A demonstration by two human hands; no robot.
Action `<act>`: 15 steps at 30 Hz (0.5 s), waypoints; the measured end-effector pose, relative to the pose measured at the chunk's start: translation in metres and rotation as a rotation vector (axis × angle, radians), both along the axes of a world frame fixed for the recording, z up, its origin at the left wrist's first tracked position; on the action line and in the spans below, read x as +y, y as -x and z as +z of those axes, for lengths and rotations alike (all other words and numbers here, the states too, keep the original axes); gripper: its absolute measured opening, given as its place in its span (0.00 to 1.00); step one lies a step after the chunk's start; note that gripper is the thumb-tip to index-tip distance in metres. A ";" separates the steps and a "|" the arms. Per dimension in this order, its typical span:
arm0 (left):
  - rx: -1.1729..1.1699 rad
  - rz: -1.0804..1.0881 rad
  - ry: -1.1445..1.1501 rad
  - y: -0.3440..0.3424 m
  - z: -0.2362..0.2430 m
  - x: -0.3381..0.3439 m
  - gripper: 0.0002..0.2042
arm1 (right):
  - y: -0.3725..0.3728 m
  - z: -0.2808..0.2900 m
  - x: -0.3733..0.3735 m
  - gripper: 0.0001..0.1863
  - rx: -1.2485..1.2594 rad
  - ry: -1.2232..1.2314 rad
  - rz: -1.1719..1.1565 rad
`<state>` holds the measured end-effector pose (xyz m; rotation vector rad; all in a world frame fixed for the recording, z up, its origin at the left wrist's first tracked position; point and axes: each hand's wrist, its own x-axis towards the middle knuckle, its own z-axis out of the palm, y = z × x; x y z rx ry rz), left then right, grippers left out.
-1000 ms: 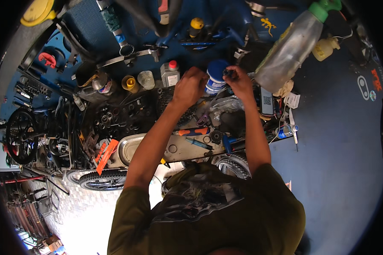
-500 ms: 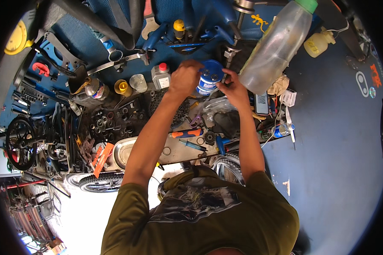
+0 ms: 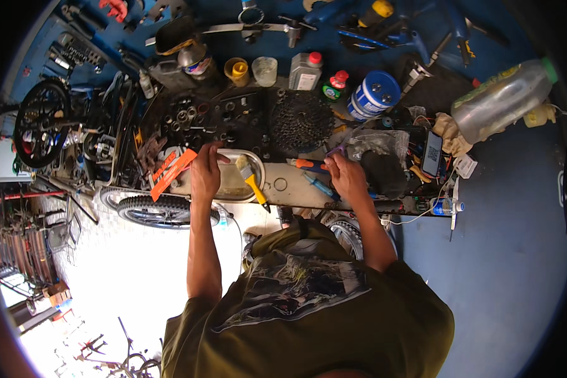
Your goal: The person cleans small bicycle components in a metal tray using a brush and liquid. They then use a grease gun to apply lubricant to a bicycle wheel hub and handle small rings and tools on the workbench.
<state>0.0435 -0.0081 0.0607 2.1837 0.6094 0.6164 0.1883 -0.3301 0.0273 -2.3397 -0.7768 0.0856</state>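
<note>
My left hand hovers at the left end of a shallow metal tray, fingers stretched and holding nothing. A brush with a yellow handle rests across that tray's right side. Further right, my right hand is over the bench with its fingers curled; whether they hold anything is hidden. Beside its fingertips lie an orange-and-blue handled tool and purple-handled scissors. A blue pen-like tool lies just left of the hand. Behind stands a blue-and-white tub, small dark rings on its lid.
A bicycle cassette, a grey bottle and a small red-capped bottle stand along the back. Orange strips lie left. A phone and a large clear bottle are at right. A bicycle wheel sits below the bench edge.
Both hands have left the blue-and-white tub and come back toward the near edge, the left one over to the tray. The view has shifted, uncovering the brush and the red-capped bottle.
</note>
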 end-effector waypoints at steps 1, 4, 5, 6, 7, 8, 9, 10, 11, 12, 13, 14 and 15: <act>0.038 -0.009 -0.005 0.015 -0.007 0.007 0.13 | 0.003 0.000 0.009 0.14 -0.032 0.024 0.019; 0.152 0.076 0.230 0.044 -0.006 0.006 0.14 | 0.008 0.003 0.028 0.18 -0.107 0.124 0.004; 0.152 0.097 0.147 0.053 -0.009 0.008 0.15 | 0.009 0.009 0.036 0.19 -0.113 0.145 -0.004; 0.154 0.116 0.064 0.061 -0.012 0.009 0.17 | 0.012 0.016 0.042 0.20 -0.119 0.166 -0.014; 0.156 0.134 -0.019 0.067 -0.015 0.010 0.18 | 0.017 0.024 0.046 0.22 -0.018 0.105 -0.022; 0.133 0.145 -0.005 0.071 -0.015 0.011 0.19 | 0.021 0.028 0.049 0.21 -0.011 0.117 0.000; 0.111 0.154 0.008 0.074 -0.015 0.010 0.20 | 0.025 0.030 0.051 0.21 -0.004 0.130 0.020; 0.088 0.162 0.022 0.076 -0.016 0.009 0.21 | 0.030 0.032 0.052 0.20 0.004 0.142 0.039; 0.046 0.199 0.068 0.074 -0.013 0.006 0.24 | 0.035 0.028 0.053 0.18 0.011 0.104 0.034; 0.134 0.163 0.082 0.076 -0.011 0.010 0.24 | 0.042 0.020 0.054 0.15 0.024 0.063 0.028; 0.223 0.127 0.095 0.076 -0.009 0.014 0.24 | 0.049 0.012 0.053 0.14 0.036 0.021 0.021; 0.310 0.091 0.113 0.077 -0.008 0.017 0.24 | 0.055 0.010 0.054 0.13 0.024 0.039 0.040; 0.239 0.054 0.078 0.072 -0.011 0.017 0.20 | 0.061 0.008 0.054 0.13 0.013 0.057 0.058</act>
